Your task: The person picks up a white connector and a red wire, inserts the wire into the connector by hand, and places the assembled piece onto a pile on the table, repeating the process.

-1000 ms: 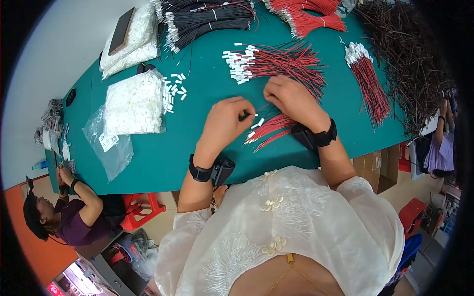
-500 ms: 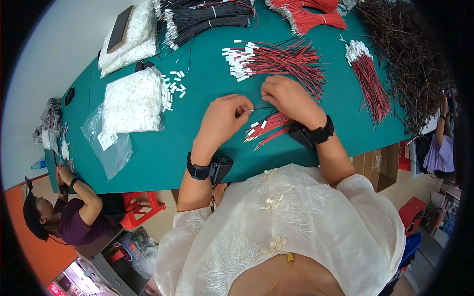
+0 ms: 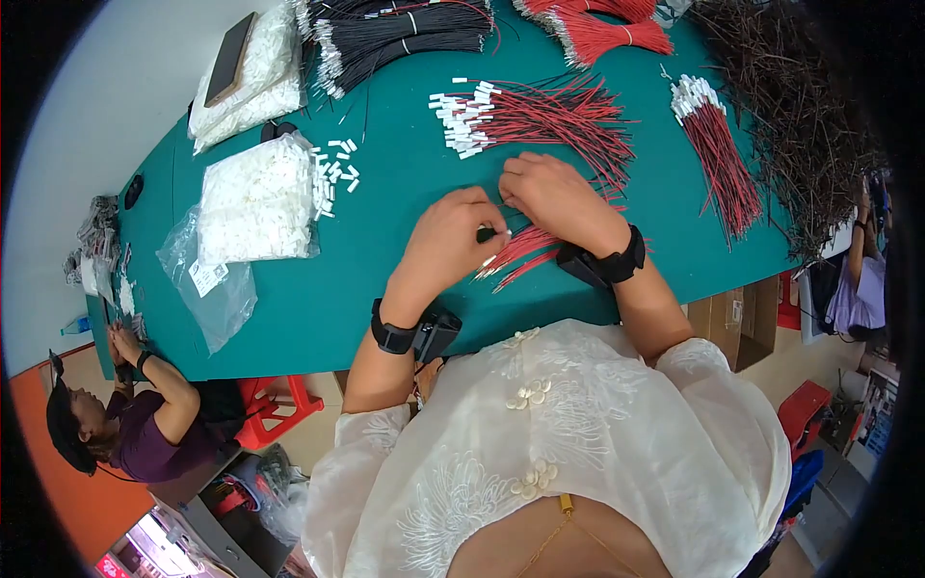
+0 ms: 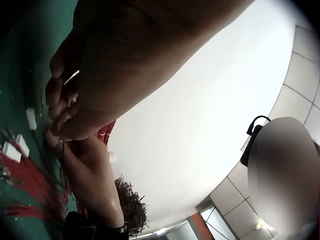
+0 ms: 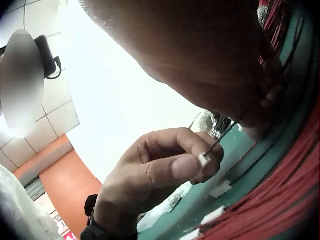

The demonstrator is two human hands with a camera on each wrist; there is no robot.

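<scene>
In the head view, the left hand [image 3: 445, 241] holds a small white connector [image 3: 508, 233] at its fingertips. The right wrist view shows this left hand [image 5: 160, 162] pinching the white connector [image 5: 204, 159] between thumb and finger, a dark wire [image 5: 227, 134] running from it to the right hand [image 5: 225, 75]. Close beside the left hand, the right hand [image 3: 567, 204] has its fingers drawn together on the wire. Red wires [image 3: 525, 252] lie below both hands. In the left wrist view, the left hand [image 4: 120, 75] partly covers the right hand's fingers [image 4: 54, 137].
Joined red-black wires with white ends [image 3: 549, 120] lie beyond the hands. At left are a bag of white connectors [image 3: 255, 200] and loose connectors [image 3: 337, 173]. Black bundles [image 3: 405, 43], red bundles [image 3: 617, 37] and a brown tangled heap [image 3: 785, 116] stand farther off. Another person [image 3: 145, 424] sits at left.
The right hand has shifted slightly left, towards the left hand. Since half a second ago, the left hand has moved a little right and down, and the white connector shows more clearly at its fingertips.
</scene>
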